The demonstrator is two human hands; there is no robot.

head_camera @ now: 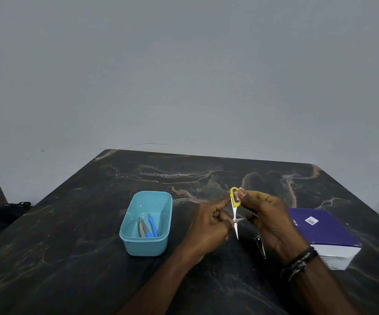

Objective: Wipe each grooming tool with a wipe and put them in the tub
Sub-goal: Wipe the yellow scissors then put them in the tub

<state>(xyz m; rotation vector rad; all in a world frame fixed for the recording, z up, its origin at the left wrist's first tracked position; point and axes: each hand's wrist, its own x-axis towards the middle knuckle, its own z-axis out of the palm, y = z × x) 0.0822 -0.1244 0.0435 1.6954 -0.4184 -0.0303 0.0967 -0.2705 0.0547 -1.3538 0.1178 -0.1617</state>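
Note:
Small scissors (pixel 235 208) with yellow handles are held up above the table, blades spread open. My right hand (pixel 268 221) pinches a yellow handle loop between thumb and fingers. My left hand (pixel 209 226) has curled fingers at the scissors' pivot and other blade; no wipe shows in it. A light blue tub (pixel 146 245) stands to the left of my hands and holds a blue-handled tool (pixel 151 225) and a pair of metal tweezers (pixel 143 229). A metal nail clipper (pixel 260 246) lies on the table below my right hand.
A purple and white box (pixel 325 235) lies at the right, close to my right wrist. The dark marble table (pixel 70 246) ends at a grey wall behind. A dark bag (pixel 4 214) sits on the floor at the left.

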